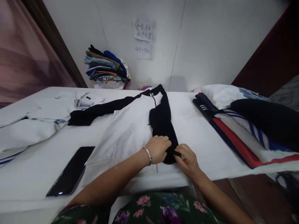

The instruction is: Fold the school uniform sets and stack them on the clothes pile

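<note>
A white jacket (126, 133) with black sleeves and a black collar lies on the table, its lower edge towards me. Its left-hand sleeve (100, 110) stretches out to the side, while the other black sleeve (162, 119) is laid over the body, running down towards me. My left hand (160, 148), with a bracelet at the wrist, is closed on the lower part of that folded sleeve. Beside it, my right hand (187, 158) pinches the dark edge of the same sleeve near its end. The fingertips of my left hand are partly hidden.
A black phone (71, 171) lies left of the jacket on the white table (112, 194). White garments with blue stripes (39, 124) spread over the left side. Several garments are heaped at the right, including a dark and red one (224, 133). Folded clothes (106, 67) are stacked behind the table.
</note>
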`<state>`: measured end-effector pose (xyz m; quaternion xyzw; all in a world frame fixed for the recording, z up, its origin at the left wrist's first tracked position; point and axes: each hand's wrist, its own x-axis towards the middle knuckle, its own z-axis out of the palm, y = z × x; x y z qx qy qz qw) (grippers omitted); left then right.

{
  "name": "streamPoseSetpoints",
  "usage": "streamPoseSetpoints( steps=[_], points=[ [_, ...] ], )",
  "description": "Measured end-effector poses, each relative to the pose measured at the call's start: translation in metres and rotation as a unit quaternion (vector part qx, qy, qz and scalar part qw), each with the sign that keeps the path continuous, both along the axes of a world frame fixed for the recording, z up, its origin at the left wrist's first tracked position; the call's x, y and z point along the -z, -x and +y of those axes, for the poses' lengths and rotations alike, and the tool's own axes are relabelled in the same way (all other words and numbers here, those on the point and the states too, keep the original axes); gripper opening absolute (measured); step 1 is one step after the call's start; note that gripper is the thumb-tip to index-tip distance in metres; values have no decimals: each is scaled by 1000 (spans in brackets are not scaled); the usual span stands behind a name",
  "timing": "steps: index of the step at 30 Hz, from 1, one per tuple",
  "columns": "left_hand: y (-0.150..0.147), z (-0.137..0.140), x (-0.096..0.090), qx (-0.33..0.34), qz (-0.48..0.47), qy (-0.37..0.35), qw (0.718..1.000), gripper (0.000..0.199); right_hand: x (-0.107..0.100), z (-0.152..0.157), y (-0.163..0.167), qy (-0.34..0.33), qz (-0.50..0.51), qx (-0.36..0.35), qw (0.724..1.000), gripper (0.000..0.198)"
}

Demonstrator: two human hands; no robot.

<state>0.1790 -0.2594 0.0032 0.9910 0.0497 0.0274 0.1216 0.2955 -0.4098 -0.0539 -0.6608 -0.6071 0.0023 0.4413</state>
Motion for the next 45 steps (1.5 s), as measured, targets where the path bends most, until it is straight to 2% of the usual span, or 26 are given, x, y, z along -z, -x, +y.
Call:
streamPoseSetpoints(
  steps=[5,9,11,13,15,17,19,22,25,30,34,38,41,43,45],
  points=[
    [3,1,-3,32,-11,-6,999,15,-9,-2,-4,57,43,-78,994,15],
    [2,-1,4,55,14,22,998,11,-19,-1,-11,120,88,-115,982,21],
    [2,0,7,63,49,75,994,10,-24,3,-13,106,90,-81,987,24],
    [-1,4,9,62,61,151,985,20,-26,12,-16,71,82,-45,993,24],
    [-5,11,12,27,9,191,981,25,-26,25,-19,37,70,-31,996,24],
    [-11,19,19,-40,-75,155,984,26,-23,44,-24,22,56,-25,998,27],
    [-17,27,32,-111,-103,86,985,39,-16,67,-31,40,40,-14,998,36],
    [-22,34,56,-168,-18,45,985,70,-6,106,-43,112,3,3,994,52],
    [-24,35,68,-172,42,36,984,79,-2,144,-58,177,-42,28,983,63],
    [-24,31,65,-173,51,10,984,79,4,192,-79,267,-105,105,952,71],
    [-23,31,65,-176,45,12,983,80,23,206,-87,356,-120,109,920,73],
    [-22,30,68,-178,16,32,983,74,36,206,-88,357,-143,112,916,73],
    [-23,37,65,-173,-9,59,983,56,39,204,-88,353,-154,118,915,72],
    [-22,54,58,-188,-33,96,977,42,41,204,-89,353,-157,120,914,71],
    [-15,83,48,-246,-64,108,961,36,43,205,-90,354,-164,121,913,71]
  ],
)
